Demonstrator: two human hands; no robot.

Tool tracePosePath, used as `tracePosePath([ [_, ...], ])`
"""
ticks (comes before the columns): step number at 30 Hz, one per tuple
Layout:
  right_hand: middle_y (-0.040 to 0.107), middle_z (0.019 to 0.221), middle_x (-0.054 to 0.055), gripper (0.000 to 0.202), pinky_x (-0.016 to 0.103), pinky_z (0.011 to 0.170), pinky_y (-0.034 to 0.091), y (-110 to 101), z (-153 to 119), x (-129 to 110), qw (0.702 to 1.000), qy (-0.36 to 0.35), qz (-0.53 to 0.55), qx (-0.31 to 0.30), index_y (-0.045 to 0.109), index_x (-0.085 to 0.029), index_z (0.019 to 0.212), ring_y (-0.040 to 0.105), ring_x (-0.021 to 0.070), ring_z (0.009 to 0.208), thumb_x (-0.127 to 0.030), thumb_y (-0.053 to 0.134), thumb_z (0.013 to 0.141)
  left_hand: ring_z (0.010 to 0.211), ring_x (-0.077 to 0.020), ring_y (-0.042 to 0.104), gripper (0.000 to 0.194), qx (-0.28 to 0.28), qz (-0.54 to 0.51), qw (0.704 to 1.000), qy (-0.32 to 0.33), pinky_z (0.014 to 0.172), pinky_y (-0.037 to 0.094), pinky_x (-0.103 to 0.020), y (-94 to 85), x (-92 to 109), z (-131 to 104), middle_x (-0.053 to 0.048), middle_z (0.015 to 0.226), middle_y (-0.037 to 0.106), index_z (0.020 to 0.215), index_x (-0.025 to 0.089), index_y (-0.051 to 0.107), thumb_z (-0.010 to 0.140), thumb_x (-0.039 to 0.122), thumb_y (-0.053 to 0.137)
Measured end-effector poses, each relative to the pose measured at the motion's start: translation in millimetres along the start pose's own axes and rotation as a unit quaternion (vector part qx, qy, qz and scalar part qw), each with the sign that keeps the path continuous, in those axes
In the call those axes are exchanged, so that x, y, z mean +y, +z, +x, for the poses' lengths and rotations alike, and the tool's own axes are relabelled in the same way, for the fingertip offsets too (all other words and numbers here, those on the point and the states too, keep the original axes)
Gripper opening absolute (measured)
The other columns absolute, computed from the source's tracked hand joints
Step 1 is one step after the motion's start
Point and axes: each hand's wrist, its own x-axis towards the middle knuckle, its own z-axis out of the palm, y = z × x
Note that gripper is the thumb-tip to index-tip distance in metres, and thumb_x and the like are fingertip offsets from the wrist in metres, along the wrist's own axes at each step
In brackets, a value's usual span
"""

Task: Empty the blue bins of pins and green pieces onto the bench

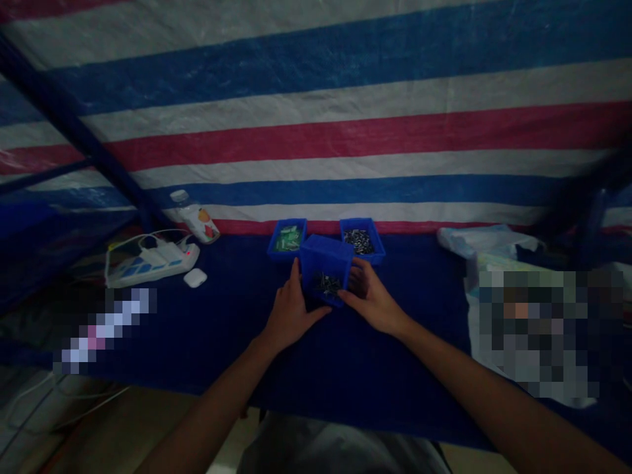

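A blue bin (326, 249) is tilted toward me between my hands, with small dark metal pieces (326, 284) lying in its lower part. My left hand (292, 308) grips its left side, thumb along the lower edge. On the right side my right hand (370, 296) holds the same bin, its thumb at the lower right corner. Behind it to the left stands a blue bin (272, 246) with green and pale pieces. Another blue bin (378, 247), behind to the right, contains many small dark and silvery pieces.
At the left are a power strip (162, 262) with plugs and cables, a white case (195, 278) and a bottle (200, 220) leaning by the striped sheet (316, 145). Plastic bags (486, 240) and a blurred-out area lie on the right of the blue table (316, 375).
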Motion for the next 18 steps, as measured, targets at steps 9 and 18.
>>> tracePosePath([
  [9, 0.054, 0.146, 0.013, 0.070, 0.056, 0.112, 0.047, -12.3, 0.0, -6.7, 0.997, 0.015, -0.071, -0.015, 0.048, -0.026, 0.141, 0.053, 0.0291, 0.136, -0.039, 0.077, 0.079, 0.132, -0.0396, 0.056, 0.108, 0.017, 0.005, 1.000, 0.017, 0.105, 0.046, -0.059, -3.2, 1.9, -0.3, -0.024, 0.151, 0.049, 0.159, 0.022, 0.013, 0.078, 0.045, 0.080],
  [18, 0.051, 0.149, 0.015, 0.076, 0.056, 0.113, 0.047, -16.9, -2.9, -3.3, 0.994, 0.004, -0.096, -0.043, 0.042, -0.026, 0.148, 0.053, 0.0301, 0.136, -0.040, 0.076, 0.081, 0.131, -0.0395, 0.056, 0.095, 0.022, 0.022, 1.000, -0.001, 0.102, 0.050, -0.058, -3.2, 2.0, -1.7, -0.022, 0.145, 0.051, 0.150, 0.018, 0.027, 0.076, 0.041, 0.083],
])
